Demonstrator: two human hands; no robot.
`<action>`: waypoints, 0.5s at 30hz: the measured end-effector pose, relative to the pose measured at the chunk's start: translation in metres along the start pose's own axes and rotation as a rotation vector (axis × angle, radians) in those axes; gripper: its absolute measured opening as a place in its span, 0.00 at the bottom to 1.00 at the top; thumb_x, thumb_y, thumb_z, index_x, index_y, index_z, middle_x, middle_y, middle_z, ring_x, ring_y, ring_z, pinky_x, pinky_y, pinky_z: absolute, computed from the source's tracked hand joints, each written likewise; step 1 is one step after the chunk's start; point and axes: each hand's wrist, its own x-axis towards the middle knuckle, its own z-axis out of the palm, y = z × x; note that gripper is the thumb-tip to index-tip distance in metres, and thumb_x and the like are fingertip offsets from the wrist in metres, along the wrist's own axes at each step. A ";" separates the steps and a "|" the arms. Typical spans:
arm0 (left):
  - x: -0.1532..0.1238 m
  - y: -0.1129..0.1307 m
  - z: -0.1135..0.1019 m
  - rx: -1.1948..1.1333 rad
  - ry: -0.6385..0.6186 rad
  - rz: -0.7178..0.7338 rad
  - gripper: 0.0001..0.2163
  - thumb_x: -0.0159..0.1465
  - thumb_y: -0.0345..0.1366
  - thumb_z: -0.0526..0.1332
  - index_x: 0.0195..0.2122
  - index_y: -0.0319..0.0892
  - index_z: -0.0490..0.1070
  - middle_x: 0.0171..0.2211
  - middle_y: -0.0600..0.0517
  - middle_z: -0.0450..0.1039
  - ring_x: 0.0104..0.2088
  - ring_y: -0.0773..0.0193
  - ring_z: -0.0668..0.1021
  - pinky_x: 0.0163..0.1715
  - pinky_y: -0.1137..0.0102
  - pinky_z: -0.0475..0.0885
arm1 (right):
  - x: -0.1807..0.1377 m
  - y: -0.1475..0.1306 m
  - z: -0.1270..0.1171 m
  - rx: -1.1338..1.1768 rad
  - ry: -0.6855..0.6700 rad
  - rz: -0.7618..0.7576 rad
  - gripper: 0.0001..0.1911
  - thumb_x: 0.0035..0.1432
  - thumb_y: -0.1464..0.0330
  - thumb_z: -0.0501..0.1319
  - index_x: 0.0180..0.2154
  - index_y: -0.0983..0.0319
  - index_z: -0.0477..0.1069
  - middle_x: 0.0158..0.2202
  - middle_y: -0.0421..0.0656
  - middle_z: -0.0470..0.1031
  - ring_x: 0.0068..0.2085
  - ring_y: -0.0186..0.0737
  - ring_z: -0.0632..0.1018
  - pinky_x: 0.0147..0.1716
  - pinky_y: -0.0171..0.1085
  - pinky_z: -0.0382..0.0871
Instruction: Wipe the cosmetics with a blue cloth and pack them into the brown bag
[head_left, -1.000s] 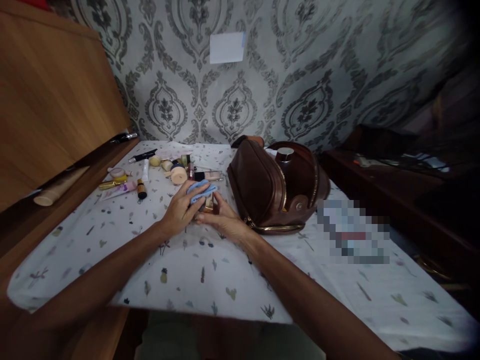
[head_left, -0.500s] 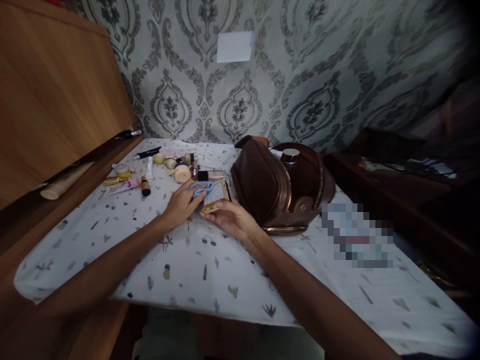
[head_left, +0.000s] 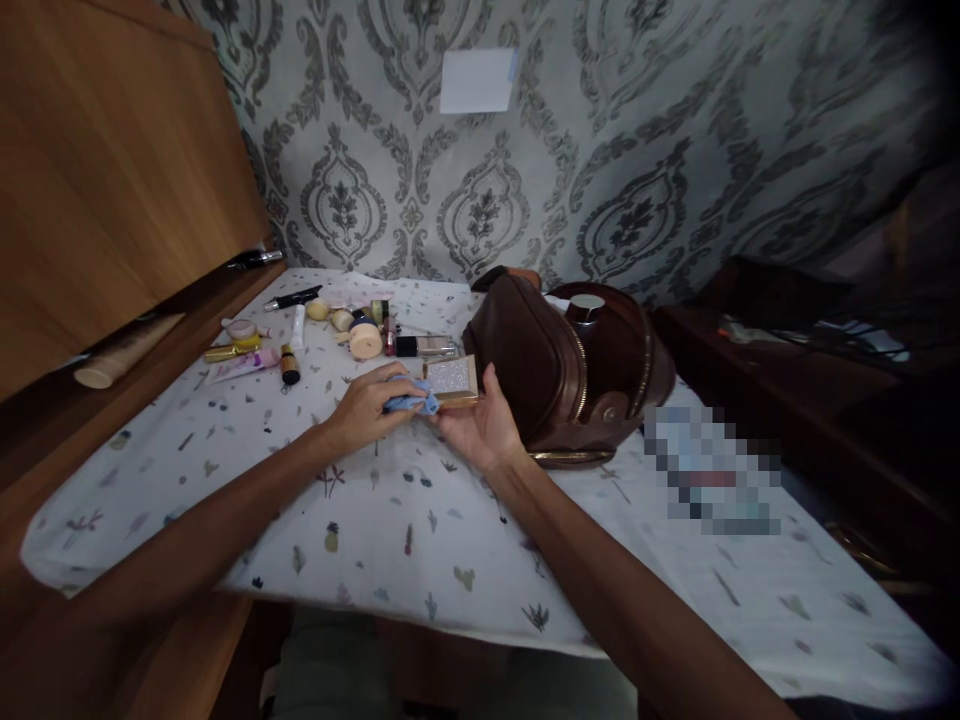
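Note:
My right hand point(head_left: 484, 422) holds a small gold-edged compact point(head_left: 451, 377) with a glittery silver top, its thumb up along the right side. A crumpled light-blue cloth point(head_left: 412, 396) is pinched in my left hand point(head_left: 369, 405) and pressed against the compact's left edge. Just behind the hands lie a round peach-coloured pot point(head_left: 365, 340) and a clear bottle with a black cap point(head_left: 426, 346). To the right of my right hand stands an unzipped brown leather bag point(head_left: 517, 360), with a silver-capped item point(head_left: 586, 309) showing in its opening.
A patterned white cloth point(head_left: 375, 530) covers the table. At left lie a pink tube point(head_left: 244, 365), a small black-and-gold bottle point(head_left: 289, 365) and a white tube point(head_left: 298, 327). A beige tube point(head_left: 124, 350) rests on the wooden ledge. A blurred-out item point(head_left: 712, 470) lies at right.
The compact has turned and moved slightly right, its top now more level. The blue cloth has shifted from over its top to its left edge, and my right thumb has lifted to the side.

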 end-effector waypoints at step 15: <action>0.002 0.002 0.002 0.057 0.119 -0.181 0.05 0.65 0.32 0.59 0.42 0.43 0.73 0.38 0.51 0.75 0.41 0.61 0.77 0.42 0.68 0.71 | -0.003 0.012 0.005 -0.150 -0.042 0.162 0.25 0.72 0.55 0.43 0.46 0.61 0.73 0.38 0.44 0.82 0.40 0.42 0.81 0.47 0.47 0.75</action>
